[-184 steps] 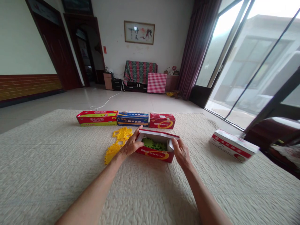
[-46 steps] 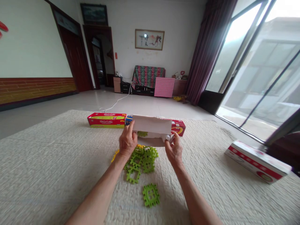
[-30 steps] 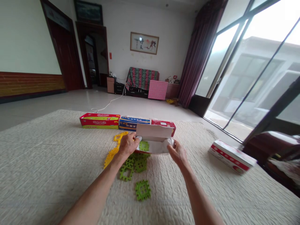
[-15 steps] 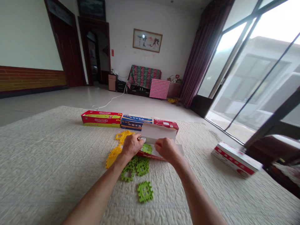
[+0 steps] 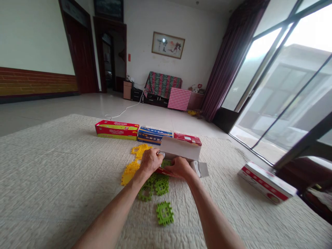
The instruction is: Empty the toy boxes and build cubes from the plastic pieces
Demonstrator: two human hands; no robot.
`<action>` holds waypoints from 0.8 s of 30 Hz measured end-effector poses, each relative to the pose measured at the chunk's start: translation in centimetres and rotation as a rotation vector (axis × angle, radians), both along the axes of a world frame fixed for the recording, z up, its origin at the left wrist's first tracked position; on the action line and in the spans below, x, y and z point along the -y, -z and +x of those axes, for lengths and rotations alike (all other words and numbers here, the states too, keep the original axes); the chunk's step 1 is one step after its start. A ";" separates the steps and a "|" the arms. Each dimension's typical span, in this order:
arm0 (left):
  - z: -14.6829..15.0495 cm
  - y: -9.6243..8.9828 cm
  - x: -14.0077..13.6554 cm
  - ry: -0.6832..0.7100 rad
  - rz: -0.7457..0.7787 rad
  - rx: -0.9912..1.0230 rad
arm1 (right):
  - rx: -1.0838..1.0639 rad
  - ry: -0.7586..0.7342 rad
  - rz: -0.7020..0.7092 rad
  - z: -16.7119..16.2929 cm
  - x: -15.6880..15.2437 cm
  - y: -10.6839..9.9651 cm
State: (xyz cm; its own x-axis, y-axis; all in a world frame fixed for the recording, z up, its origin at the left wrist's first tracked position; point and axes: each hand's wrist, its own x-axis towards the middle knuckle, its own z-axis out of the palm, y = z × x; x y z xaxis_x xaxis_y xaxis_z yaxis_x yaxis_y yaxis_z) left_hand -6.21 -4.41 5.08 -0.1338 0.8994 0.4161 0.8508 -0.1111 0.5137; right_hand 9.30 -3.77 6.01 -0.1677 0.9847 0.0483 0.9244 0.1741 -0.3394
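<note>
Indoors, the left hand (image 5: 152, 160) grips an open red box (image 5: 181, 148) by its left end; the right hand (image 5: 181, 167) is inside beside a green piece (image 5: 166, 163), grasp unclear.

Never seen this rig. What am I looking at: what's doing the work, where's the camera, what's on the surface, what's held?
There is no robot: these are one person's bare hands. The single view comes from a camera worn on the head, looking forward and down.

The left hand grips the left end of an open red box. The right hand reaches inside, beside a green piece; whether it grasps that piece is hidden.

On the pale textured cover lie more green pieces and yellow pieces. Behind them stand a red-and-yellow box, a blue box and another red box. A white-and-red box lies off to the right.
</note>
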 end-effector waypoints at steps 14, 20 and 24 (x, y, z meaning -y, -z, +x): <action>-4.7 -0.6 -1.0 -0.188 0.137 0.044 | -0.886 -0.148 -0.023 1.8 2.4 -2.0; -6.5 -1.3 -0.8 -0.249 0.164 0.141 | -0.724 -0.196 -0.169 0.1 3.6 -0.3; -5.7 -1.5 -0.7 -0.190 0.141 0.222 | -0.472 -0.007 -0.152 2.2 3.5 0.3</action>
